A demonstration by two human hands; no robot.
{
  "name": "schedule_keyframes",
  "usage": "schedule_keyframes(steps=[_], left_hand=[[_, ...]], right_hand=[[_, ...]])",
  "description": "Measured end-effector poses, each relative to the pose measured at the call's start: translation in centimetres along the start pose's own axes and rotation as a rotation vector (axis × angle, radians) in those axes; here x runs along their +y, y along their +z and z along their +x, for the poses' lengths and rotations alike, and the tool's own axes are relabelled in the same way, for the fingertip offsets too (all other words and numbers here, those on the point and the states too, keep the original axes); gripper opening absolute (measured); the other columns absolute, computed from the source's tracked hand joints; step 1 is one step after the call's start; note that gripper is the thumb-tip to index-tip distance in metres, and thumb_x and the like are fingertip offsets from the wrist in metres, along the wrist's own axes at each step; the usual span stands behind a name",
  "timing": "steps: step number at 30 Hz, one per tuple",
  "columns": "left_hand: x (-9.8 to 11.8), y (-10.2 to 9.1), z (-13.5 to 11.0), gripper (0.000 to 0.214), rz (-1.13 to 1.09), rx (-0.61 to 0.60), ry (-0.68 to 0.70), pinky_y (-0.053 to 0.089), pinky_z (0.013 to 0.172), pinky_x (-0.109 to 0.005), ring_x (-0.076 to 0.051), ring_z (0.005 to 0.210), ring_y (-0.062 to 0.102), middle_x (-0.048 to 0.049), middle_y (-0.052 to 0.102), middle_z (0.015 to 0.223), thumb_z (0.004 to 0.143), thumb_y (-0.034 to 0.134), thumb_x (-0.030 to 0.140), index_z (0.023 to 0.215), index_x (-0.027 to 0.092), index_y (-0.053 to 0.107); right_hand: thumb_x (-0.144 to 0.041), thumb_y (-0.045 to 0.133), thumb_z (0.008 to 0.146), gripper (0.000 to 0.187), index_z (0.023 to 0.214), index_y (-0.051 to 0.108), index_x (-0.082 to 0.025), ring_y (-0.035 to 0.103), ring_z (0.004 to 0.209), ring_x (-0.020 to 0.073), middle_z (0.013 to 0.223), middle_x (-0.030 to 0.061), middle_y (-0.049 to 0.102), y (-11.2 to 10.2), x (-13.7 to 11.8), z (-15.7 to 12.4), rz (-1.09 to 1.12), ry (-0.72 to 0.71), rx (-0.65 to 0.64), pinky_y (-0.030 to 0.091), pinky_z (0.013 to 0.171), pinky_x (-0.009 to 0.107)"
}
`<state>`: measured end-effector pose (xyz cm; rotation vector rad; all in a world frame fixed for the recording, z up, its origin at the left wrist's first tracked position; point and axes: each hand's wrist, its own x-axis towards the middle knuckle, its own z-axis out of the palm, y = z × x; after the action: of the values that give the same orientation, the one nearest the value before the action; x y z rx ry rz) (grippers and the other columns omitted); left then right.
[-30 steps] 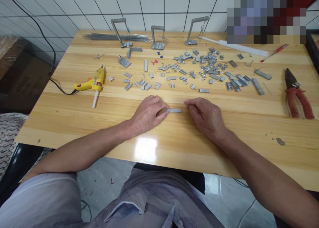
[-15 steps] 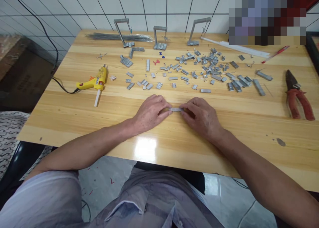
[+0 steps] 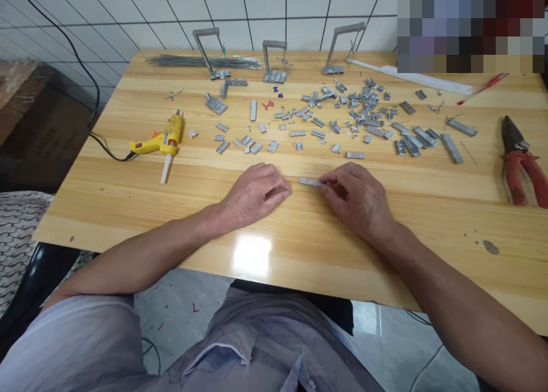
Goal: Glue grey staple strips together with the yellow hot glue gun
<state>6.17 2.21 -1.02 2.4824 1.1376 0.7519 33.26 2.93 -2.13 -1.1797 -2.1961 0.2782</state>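
A short, flat grey metal strip (image 3: 310,181) is pinched at its right end between the thumb and fingers of my right hand (image 3: 358,201). Its left end points free toward my left hand (image 3: 257,197), held just above or on the wooden table; I cannot tell which. My left hand rests on the table to the left of the strip, thumb and fingertips drawn together, nothing visible in them, a small gap away from the strip. Beyond both hands lie many loose grey metal pieces (image 3: 372,118), some single, some joined side by side.
A yellow glue gun (image 3: 171,134) lies at left, red-handled pliers (image 3: 521,164) at right. Three bent grey frames (image 3: 274,61) stand at the back near a wire bundle (image 3: 171,61). A white strip (image 3: 419,79) and a red pen (image 3: 482,89) lie back right on the table (image 3: 299,249).
My left hand has let go of the strip's left end and drawn slightly left. My right hand, still holding the strip, has shifted a little right and away from me.
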Motion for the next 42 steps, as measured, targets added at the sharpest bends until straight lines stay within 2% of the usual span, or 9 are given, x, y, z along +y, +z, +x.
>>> schedule_keyframes(steps=[4,9,17,21,24,30,36,39,42], left_hand=[[-0.1,-0.2,0.0,0.015,0.003,-0.058,0.019,0.05,0.087,-0.036,-0.018,0.086,0.065,-0.0038,0.073,0.09,0.103,0.064,0.027,0.094,0.02,0.074],[0.1,0.2,0.2,0.021,0.044,-0.07,0.04,0.048,0.085,-0.036,-0.019,0.086,0.064,-0.0042,0.072,0.088,0.107,0.054,0.022,0.092,0.019,0.068],[0.0,0.0,0.4,0.022,-0.074,-0.005,0.016,0.053,0.084,-0.034,-0.018,0.089,0.064,-0.0069,0.071,0.092,0.109,0.048,0.023,0.099,0.018,0.066],[-0.1,-0.4,0.3,0.017,-0.138,-0.074,0.105,0.053,0.076,-0.032,-0.018,0.085,0.065,-0.0071,0.069,0.09,0.102,0.055,0.021,0.095,0.019,0.071],[-0.1,-0.6,0.3,0.018,-0.096,-0.117,0.15,0.053,0.079,-0.032,-0.018,0.084,0.065,-0.007,0.07,0.09,0.101,0.056,0.019,0.091,0.019,0.07],[-0.1,-1.2,0.4,0.018,-0.003,-0.225,0.079,0.05,0.084,-0.033,-0.019,0.089,0.063,-0.006,0.07,0.095,0.108,0.052,0.027,0.098,0.02,0.065],[-0.2,-0.9,1.2,0.021,0.04,-0.321,0.037,0.046,0.081,-0.035,-0.02,0.086,0.059,-0.0048,0.066,0.092,0.108,0.05,0.027,0.093,0.02,0.062],[-0.1,-0.8,1.3,0.024,0.051,-0.345,0.015,0.045,0.08,-0.035,-0.02,0.084,0.058,-0.0047,0.064,0.09,0.108,0.046,0.023,0.09,0.02,0.063],[-0.1,-1.3,1.2,0.024,-0.05,-0.318,0.009,0.048,0.083,-0.034,-0.019,0.087,0.06,-0.005,0.066,0.091,0.108,0.045,0.023,0.092,0.02,0.064]], right_hand=[[-0.022,0.061,0.097,0.011,0.098,0.072,-0.024,0.066,0.088,0.0243,0.09,0.0073,0.072,0.1,0.1,-0.2,-0.001,0.016,0.017,0.053,0.077,0.039],[-0.024,0.063,0.097,0.01,0.097,0.073,-0.024,0.066,0.087,0.0241,0.091,0.0077,0.073,0.1,0.1,-0.2,-0.007,0.017,0.009,0.053,0.075,0.038],[-0.025,0.052,0.104,0.021,0.107,0.073,-0.027,0.073,0.089,0.0236,0.095,0.0056,0.079,-1.0,0.3,-0.2,0.059,0.048,0.022,0.058,0.081,0.04],[-0.024,0.055,0.1,0.018,0.105,0.072,-0.027,0.071,0.077,0.021,0.089,0.0034,0.078,-1.2,0.6,-0.1,0.047,0.093,0.056,0.057,0.072,0.037],[-0.024,0.058,0.098,0.016,0.103,0.073,-0.025,0.067,0.07,0.0184,0.085,0.0028,0.076,-1.2,0.7,-0.1,0.041,0.082,0.067,0.054,0.066,0.034],[-0.025,0.06,0.098,0.015,0.106,0.073,-0.024,0.066,0.068,0.0177,0.085,0.0033,0.075,-1.3,0.7,-0.2,0.069,0.091,0.02,0.052,0.061,0.033],[-0.025,0.061,0.097,0.014,0.106,0.072,-0.025,0.062,0.064,0.0172,0.084,0.0031,0.074,-1.1,0.5,-0.3,0.075,0.097,0.022,0.05,0.06,0.034],[-0.025,0.06,0.097,0.015,0.106,0.072,-0.025,0.062,0.063,0.0172,0.085,0.0031,0.074,-1.1,0.3,-0.2,0.067,0.098,0.016,0.05,0.06,0.034],[-0.026,0.061,0.097,0.015,0.106,0.072,-0.026,0.061,0.062,0.0173,0.084,0.0026,0.074,-1.2,0.4,-0.2,0.059,0.111,0.019,0.051,0.06,0.034]])
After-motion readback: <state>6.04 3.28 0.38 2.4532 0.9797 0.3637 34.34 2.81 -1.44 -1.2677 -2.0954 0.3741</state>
